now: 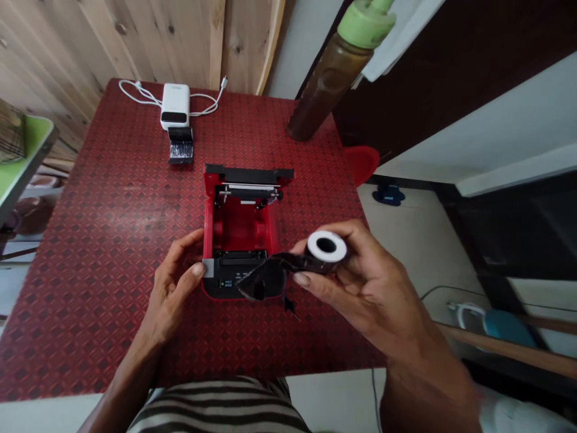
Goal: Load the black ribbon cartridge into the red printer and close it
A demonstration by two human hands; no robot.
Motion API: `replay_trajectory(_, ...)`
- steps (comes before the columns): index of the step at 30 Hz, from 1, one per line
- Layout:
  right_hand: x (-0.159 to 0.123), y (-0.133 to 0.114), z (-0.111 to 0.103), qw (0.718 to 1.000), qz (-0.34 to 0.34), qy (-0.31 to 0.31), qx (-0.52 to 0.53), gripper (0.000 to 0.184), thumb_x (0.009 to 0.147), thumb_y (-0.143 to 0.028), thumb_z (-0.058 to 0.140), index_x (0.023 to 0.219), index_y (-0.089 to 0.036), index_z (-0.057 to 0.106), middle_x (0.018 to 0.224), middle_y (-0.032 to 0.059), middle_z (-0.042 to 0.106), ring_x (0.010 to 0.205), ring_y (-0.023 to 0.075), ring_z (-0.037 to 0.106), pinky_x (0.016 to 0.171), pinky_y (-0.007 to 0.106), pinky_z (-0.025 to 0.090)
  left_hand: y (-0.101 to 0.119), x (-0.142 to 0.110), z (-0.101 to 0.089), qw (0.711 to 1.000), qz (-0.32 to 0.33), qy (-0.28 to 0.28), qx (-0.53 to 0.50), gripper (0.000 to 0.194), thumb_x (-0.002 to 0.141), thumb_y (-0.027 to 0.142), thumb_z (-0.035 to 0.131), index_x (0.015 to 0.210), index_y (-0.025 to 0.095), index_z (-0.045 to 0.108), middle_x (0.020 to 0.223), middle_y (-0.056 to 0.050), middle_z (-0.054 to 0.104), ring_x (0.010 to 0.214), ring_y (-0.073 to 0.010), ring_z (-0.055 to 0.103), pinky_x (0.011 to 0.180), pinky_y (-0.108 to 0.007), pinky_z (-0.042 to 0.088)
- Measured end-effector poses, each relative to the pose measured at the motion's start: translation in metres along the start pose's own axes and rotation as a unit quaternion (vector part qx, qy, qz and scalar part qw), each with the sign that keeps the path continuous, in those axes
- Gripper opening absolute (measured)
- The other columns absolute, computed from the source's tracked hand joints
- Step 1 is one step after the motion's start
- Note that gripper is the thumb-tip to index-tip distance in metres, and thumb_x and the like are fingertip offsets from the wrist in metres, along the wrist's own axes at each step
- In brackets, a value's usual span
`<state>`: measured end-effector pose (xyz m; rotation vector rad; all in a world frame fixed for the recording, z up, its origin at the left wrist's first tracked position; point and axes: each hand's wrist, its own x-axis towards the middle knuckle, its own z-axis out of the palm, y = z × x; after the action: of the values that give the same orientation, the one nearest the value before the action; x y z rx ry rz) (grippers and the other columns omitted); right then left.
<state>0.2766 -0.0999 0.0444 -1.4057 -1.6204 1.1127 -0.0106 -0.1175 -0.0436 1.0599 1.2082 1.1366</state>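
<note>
A red and black receipt printer (241, 237) sits on the table with its lid (247, 175) raised and its red inner bay showing. My left hand (174, 282) grips the printer's left front corner, thumb on top and fingers along the side. Over the printer's right front, my right hand (369, 276) holds a small white paper roll (311, 245) between thumb and fingers. A crumpled black wrapper (264, 279) trails from the roll and covers part of the printer's front panel. Fingers hide much of the roll's far side.
On the red patterned table (121, 216) lie a white power bank (175, 105) with its cable and a curled black piece (181, 146). A brown bottle with a green cap (331, 78) stands at the back right. A red stool (363, 163) is beyond the right edge.
</note>
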Motion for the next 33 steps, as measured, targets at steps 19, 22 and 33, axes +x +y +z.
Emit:
replay_trajectory(19, 0.064, -0.033, 0.082, 0.821, -0.118, -0.121, -0.546, 0.028, 0.107, 0.001, 0.059, 0.118, -0.015, 0.079, 0.109, 0.0137, 0.085, 0.110, 0.0301, 0.074, 0.092, 0.041, 0.049, 0.004, -0.001, 0.000, 1.000, -0.021, -0.012, 0.000, 0.054, 0.108, 0.056, 0.075, 0.155, 0.030, 0.068, 0.152, -0.008, 0.075, 0.116, -0.0277, 0.077, 0.101, -0.045, 0.062)
replay_trajectory(22, 0.079, -0.035, 0.085, 0.823, -0.071, -0.178, -0.534, 0.032, 0.107, 0.003, 0.055, 0.116, -0.014, 0.081, 0.114, 0.0153, 0.087, 0.113, 0.0290, 0.076, 0.095, 0.039, 0.049, 0.004, -0.001, 0.000, 1.000, -0.025, -0.012, 0.002, 0.055, 0.107, 0.056, 0.075, 0.155, 0.029, 0.068, 0.153, -0.009, 0.075, 0.116, -0.0278, 0.076, 0.102, -0.045, 0.062)
replay_trajectory(33, 0.091, -0.011, 0.085, 0.858, -0.105, -0.173, -0.473, 0.034, 0.107, 0.001, 0.054, 0.109, -0.016, 0.084, 0.112, 0.0144, 0.087, 0.115, 0.0300, 0.080, 0.112, 0.047, 0.056, 0.005, -0.001, 0.001, 1.000, -0.028, -0.004, 0.000, 0.055, 0.106, 0.056, 0.076, 0.154, 0.029, 0.069, 0.145, -0.009, 0.078, 0.111, -0.0277, 0.077, 0.098, -0.045, 0.063)
